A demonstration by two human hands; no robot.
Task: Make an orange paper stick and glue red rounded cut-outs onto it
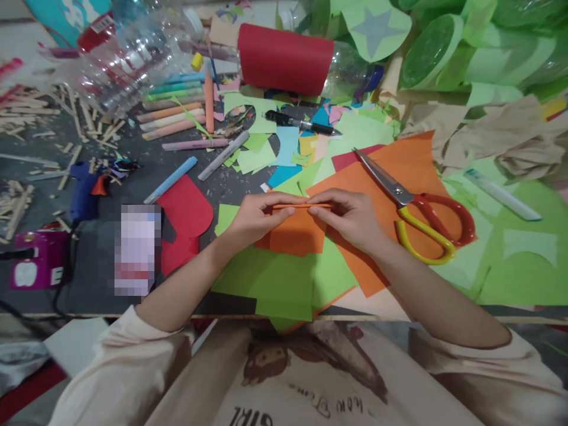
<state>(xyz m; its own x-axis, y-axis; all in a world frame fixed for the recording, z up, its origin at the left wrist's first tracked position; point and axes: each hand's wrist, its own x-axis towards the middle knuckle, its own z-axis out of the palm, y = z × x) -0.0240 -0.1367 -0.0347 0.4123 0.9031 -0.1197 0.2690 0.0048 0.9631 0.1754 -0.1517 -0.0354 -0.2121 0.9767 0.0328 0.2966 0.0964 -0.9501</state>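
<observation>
Orange paper piece (296,235) lies at the near middle of the table, on overlapping green sheets (275,284) and touching a larger orange sheet (399,168). Its top edge is doubled over into a narrow fold. Left hand (257,216) and right hand (350,218) both pinch that folded edge, fingertips closed on it and nearly meeting at the middle. Judgement: the crease should come out cleanest if the pinch runs outward from the centre to each end, with the edges level and the piece pressed flat. The loose sheets underneath look liable to slip. Scissors (419,207) with red and yellow handles lie part open on the larger orange sheet, just right of the right hand. Surface: dark tabletop (102,260), crowded with cut scraps, red paper (186,216), a row of pastel markers (173,112), black pen (302,123), blue glue gun (83,188), scattered wooden sticks (26,112), clear plastic bottle (128,56), red roll (284,58). Green paper shapes are heaped at far right. Room beyond the table is not in view.
</observation>
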